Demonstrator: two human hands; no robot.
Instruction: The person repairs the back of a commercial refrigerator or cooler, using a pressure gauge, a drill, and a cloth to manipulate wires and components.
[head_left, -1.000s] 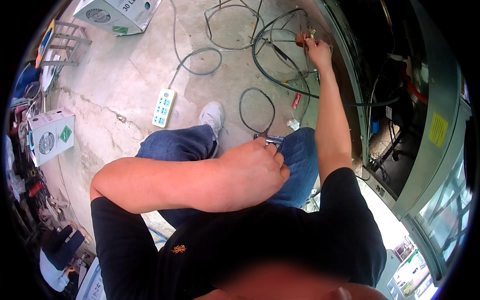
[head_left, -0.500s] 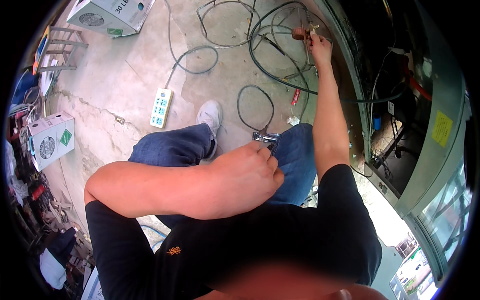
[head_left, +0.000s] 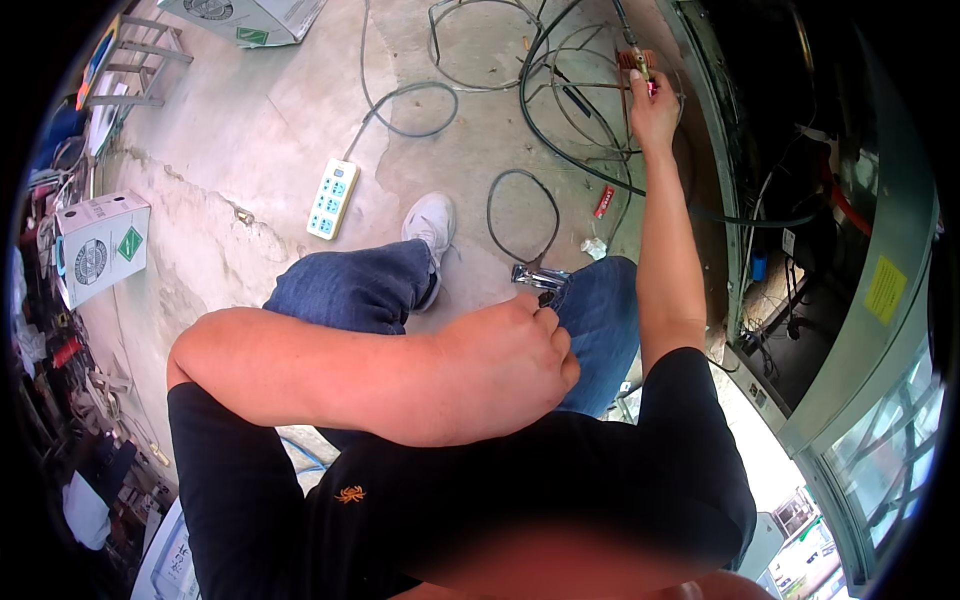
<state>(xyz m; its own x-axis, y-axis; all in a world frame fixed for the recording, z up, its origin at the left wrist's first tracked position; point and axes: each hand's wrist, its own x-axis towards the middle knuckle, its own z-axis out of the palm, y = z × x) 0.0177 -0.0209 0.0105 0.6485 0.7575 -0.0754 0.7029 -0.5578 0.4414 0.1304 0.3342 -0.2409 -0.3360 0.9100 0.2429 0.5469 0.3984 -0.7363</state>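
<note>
My right hand (head_left: 655, 118) reaches far out at the upper right, its fingers closed on a brass fitting (head_left: 641, 64). A small pinkish-red part shows at the fingertips, and a dark hose leads up from the fitting. Right beside it is a copper coil (head_left: 627, 60). My left hand (head_left: 515, 350) is closed in front of my chest, by my right knee. A small dark thing (head_left: 546, 299) shows at its fingers; what it is, I cannot make out. Just past that hand lies a shiny silver object (head_left: 537, 277).
Thick black hose (head_left: 533, 110) and thin tubing loop over the concrete floor. A white power strip (head_left: 333, 199) lies left of my shoe. Near my knee are a red packet (head_left: 604, 201) and crumpled plastic (head_left: 594, 247). An opened metal cabinet (head_left: 858, 330) stands to the right, a box (head_left: 105, 248) at left.
The view has shifted slightly, so the floor things sit a little differently in the picture. My right hand remains at the brass fitting, its wrist slightly turned; my left hand stays closed.
</note>
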